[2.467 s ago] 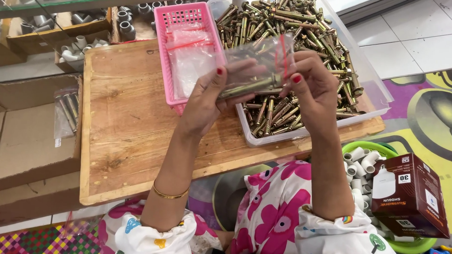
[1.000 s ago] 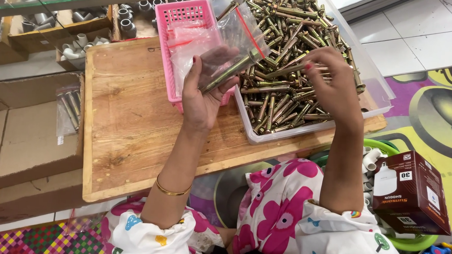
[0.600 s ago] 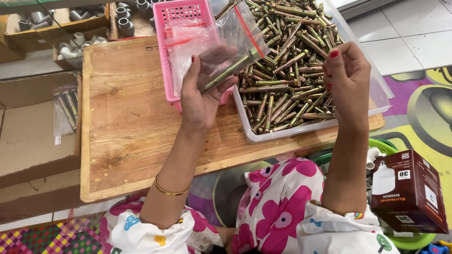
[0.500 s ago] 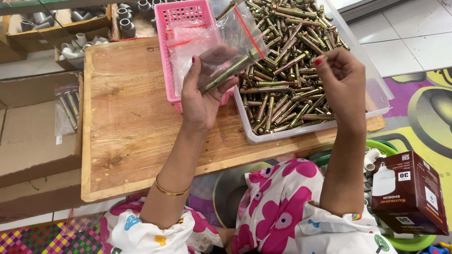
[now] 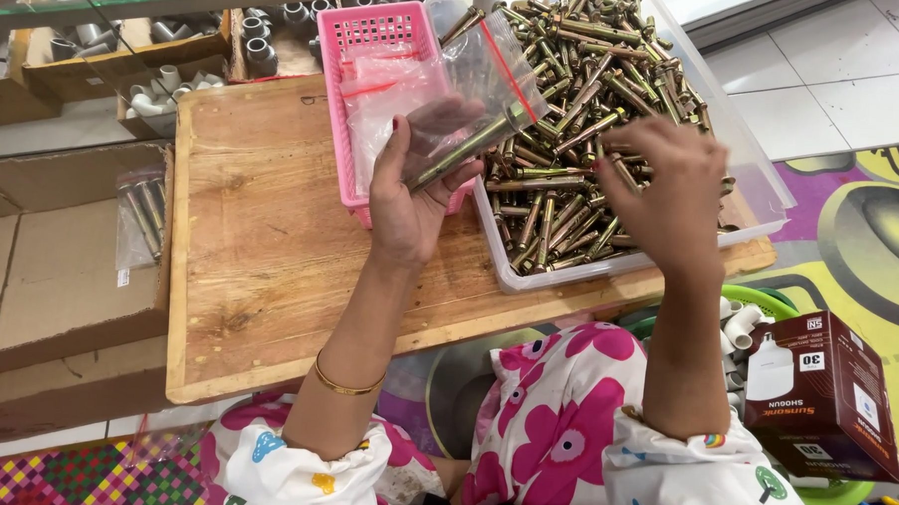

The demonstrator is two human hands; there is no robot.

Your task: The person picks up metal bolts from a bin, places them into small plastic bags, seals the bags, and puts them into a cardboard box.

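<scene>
My left hand (image 5: 415, 197) holds up a clear zip bag (image 5: 480, 79) with a red seal strip, and a brass-coloured anchor bolt (image 5: 465, 149) lies inside it. My right hand (image 5: 661, 195) hovers over a clear plastic tray (image 5: 608, 273) heaped with several brass-coloured anchor bolts (image 5: 584, 98). Its fingers are bunched downward, and whether they pinch a bolt is hidden. Behind my left hand stands a pink plastic basket (image 5: 353, 30) that holds more clear bags.
A wooden board (image 5: 260, 266) carries the basket and tray. A filled bag of bolts (image 5: 140, 217) lies on flattened cardboard at the left. Boxes of grey pipe fittings (image 5: 157, 83) stand at the back. A dark red carton (image 5: 823, 395) and a green basket are at lower right.
My left hand took over the bag alone and tilted it upright with a bolt inside. My right hand left the bag, went to the tray, then drew back toward the bag.
</scene>
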